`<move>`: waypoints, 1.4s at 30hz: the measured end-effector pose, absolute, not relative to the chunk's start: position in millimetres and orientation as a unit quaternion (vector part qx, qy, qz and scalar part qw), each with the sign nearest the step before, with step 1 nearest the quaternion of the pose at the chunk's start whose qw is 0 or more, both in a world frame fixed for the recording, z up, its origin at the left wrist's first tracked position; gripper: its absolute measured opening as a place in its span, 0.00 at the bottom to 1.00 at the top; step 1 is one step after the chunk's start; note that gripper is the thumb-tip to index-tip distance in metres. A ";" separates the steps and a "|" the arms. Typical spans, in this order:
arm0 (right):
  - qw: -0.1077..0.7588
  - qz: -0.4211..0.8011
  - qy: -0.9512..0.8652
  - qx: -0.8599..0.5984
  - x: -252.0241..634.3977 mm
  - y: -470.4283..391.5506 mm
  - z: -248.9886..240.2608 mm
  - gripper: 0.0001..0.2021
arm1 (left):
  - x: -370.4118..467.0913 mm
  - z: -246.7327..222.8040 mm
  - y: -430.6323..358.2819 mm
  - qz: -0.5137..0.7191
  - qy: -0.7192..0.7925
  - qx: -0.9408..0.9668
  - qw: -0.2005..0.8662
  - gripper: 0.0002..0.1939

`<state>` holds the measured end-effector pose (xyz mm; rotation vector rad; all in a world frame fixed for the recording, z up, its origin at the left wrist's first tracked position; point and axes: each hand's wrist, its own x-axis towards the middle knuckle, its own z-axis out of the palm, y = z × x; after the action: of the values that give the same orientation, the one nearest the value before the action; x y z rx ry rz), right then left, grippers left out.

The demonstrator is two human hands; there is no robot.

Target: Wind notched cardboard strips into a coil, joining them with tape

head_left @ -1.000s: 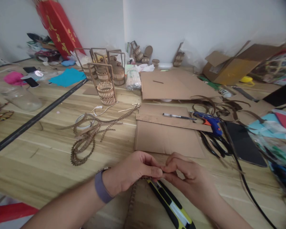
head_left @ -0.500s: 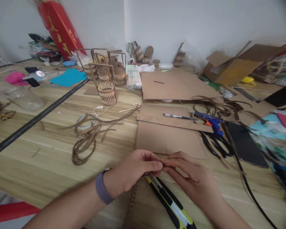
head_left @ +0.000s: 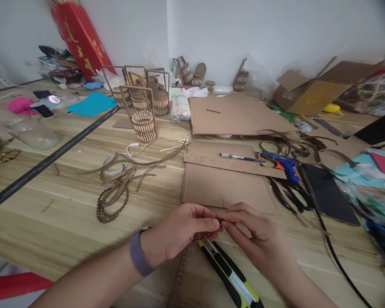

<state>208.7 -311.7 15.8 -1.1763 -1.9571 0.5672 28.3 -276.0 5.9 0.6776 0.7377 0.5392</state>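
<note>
In the head view, the left hand (head_left: 182, 231), with a grey-purple band at its wrist, is closed in a pinch, thumb against curled fingers, on a narrow brown strip with a notched edge (head_left: 201, 238). The right hand (head_left: 259, 239) meets it fingertip to fingertip, thumb and forefinger nearly together on the strip's small dark end; its other fingers are loosely bent. The strip is held above the near part of the pale wooden surface (head_left: 67, 231), mostly hidden by the fingers. Just below the hands lies a yellow-and-black utility knife (head_left: 227, 271), slanting toward the near edge. Beyond them is a flat brown cardboard piece (head_left: 227, 186), with a tangle of brown notched strips (head_left: 115, 184) to its left and a blue glue gun with orange parts (head_left: 284, 167) to its right. A small slatted basket with a tall brown handle (head_left: 144, 126) stands behind the tangle.
</note>
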 end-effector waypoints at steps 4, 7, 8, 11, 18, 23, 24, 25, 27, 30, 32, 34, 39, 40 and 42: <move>0.376 0.251 -0.757 -0.472 208.3 -312.1 16.7 0.10 | 28.6 2.4 -276.6 0.254 0.353 0.351 0.829 0.18; 0.379 0.273 -0.746 -0.474 208.7 -312.3 16.5 0.08 | 27.8 2.2 -276.9 0.250 0.359 0.366 0.822 0.17; 0.380 0.278 -0.743 -0.475 208.8 -312.3 16.3 0.07 | 27.5 2.5 -276.9 0.248 0.361 0.369 0.820 0.17; 0.382 0.286 -0.739 -0.476 208.9 -312.2 15.4 0.07 | 26.8 2.8 -276.8 0.244 0.369 0.371 0.816 0.17; 0.370 0.310 -0.734 -0.478 208.3 -310.5 13.1 0.07 | 28.0 -0.6 -277.3 0.244 0.387 0.384 0.802 0.14; 0.383 0.271 -0.742 -0.478 205.6 -311.4 11.1 0.08 | 29.4 2.7 -279.1 0.251 0.414 0.403 0.777 0.11; 0.389 0.263 -0.744 -0.476 205.0 -311.8 11.2 0.08 | 29.4 3.5 -279.0 0.252 0.417 0.405 0.774 0.10; 0.394 0.258 -0.745 -0.472 204.7 -312.2 11.6 0.08 | 29.3 4.3 -278.7 0.254 0.416 0.407 0.772 0.10; 0.398 0.251 -0.750 -0.464 204.9 -312.5 13.6 0.07 | 28.8 5.2 -277.6 0.261 0.406 0.413 0.773 0.10; 0.385 0.237 -0.768 -0.453 206.5 -312.5 17.8 0.09 | 28.1 5.0 -276.2 0.270 0.389 0.416 0.776 0.12; 0.378 0.221 -0.776 -0.454 207.3 -312.7 19.7 0.10 | 28.2 4.4 -276.3 0.269 0.386 0.409 0.782 0.13; 0.378 0.203 -0.777 -0.460 207.4 -313.2 19.8 0.10 | 28.5 3.7 -277.3 0.266 0.382 0.394 0.793 0.15; 0.386 0.177 -0.780 -0.459 204.7 -315.2 17.4 0.08 | 28.6 2.2 -279.2 0.267 0.362 0.366 0.814 0.19; 0.385 0.171 -0.782 -0.459 204.0 -315.5 17.2 0.08 | 28.5 1.8 -279.3 0.267 0.359 0.368 0.815 0.20; 0.385 0.152 -0.785 -0.461 202.8 -315.9 17.2 0.08 | 28.5 1.2 -279.5 0.266 0.356 0.368 0.817 0.20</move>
<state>202.8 -315.9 17.2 -1.1736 -1.9992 0.3861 28.5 -279.5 1.2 0.7850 0.7580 0.5678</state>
